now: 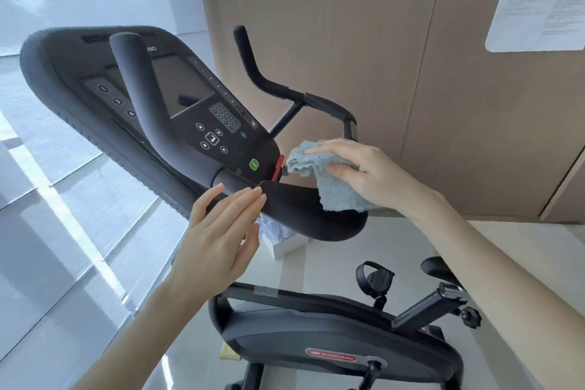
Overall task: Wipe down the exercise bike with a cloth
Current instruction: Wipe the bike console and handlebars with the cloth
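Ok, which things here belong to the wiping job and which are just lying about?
Job: blue cloth in right hand; exercise bike, console, handlebar; left hand at handlebar.
Lying about: white box on floor; paper sheet on wall.

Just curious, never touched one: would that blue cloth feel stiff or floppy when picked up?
Probably floppy: the cloth bunches under the right hand and one corner droops. Likely light, as a loose grip holds it. Its fuzzy texture should resist slipping.

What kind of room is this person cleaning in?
Probably a small gym or fitness room, perhaps in an apartment block or hotel. An exercise bike with a keypad console stands by tall shaded windows, and a printed notice hangs on the wood-panelled wall.
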### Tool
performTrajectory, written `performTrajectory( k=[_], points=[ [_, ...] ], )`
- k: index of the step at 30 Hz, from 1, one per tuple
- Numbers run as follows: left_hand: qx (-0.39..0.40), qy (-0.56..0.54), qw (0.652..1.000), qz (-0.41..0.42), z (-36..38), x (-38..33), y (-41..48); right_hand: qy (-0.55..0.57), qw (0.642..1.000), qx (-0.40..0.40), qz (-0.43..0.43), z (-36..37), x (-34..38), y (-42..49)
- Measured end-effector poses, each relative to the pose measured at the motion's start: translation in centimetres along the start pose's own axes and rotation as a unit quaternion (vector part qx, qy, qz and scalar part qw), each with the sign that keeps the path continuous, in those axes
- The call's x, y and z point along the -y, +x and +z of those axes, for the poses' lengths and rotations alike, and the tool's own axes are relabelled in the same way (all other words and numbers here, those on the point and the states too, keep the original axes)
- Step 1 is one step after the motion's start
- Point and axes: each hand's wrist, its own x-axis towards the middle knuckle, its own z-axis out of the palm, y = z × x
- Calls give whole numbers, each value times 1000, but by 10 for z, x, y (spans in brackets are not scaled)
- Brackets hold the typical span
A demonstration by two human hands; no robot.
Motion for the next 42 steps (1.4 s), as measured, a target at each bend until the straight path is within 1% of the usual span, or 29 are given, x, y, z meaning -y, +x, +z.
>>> performTrajectory(
  k=[2, 4, 6, 10, 14, 16, 20, 23, 26, 28, 31, 33, 37, 39, 42],
  points=[
    [1, 15, 1000, -15, -1, -5, -1, 36, 997, 65, -9, 14, 9, 25],
    [0, 28, 999, -30, -3, -10, -4, 55, 989, 139, -2, 29, 10, 41],
    [-2, 41, 998, -46, -6, -16, -8, 59, 980, 192, -6, 39, 3, 48],
    [4, 75, 994, -74, -11, -29, -9, 62, 973, 221, -28, 35, -17, 43],
    [26, 106, 990, -93, -9, -41, -6, 27, 977, 209, -28, 18, -43, 20],
    [39, 121, 987, -103, -6, -48, -4, 11, 981, 188, -34, 11, -55, 3],
    [64, 136, 980, -130, 1, -60, -4, -54, 987, 97, -118, 11, -67, -30],
    [67, 142, 976, -151, 3, -66, -4, -94, 983, 50, -151, 11, -76, -55],
    [73, 151, 973, -162, 0, -71, -3, -96, 981, 50, -161, 0, -81, -67],
    [82, 156, 969, -174, -3, -73, -5, -55, 984, 46, -160, -9, -76, -61],
    [95, 163, 963, -192, -10, -72, -9, 30, 983, 28, -180, -11, -52, -33],
    [94, 168, 960, -203, -16, -68, -12, 59, 979, 41, -188, 1, -28, -8],
    [86, 188, 953, -220, -27, -58, -17, 59, 972, 88, -209, 42, 10, 24],
    [83, 192, 952, -225, -32, -54, -20, 41, 969, 104, -221, 59, 13, 27],
    [84, 188, 953, -222, -36, -52, -20, -11, 969, 99, -226, 65, 4, 18]
  ],
)
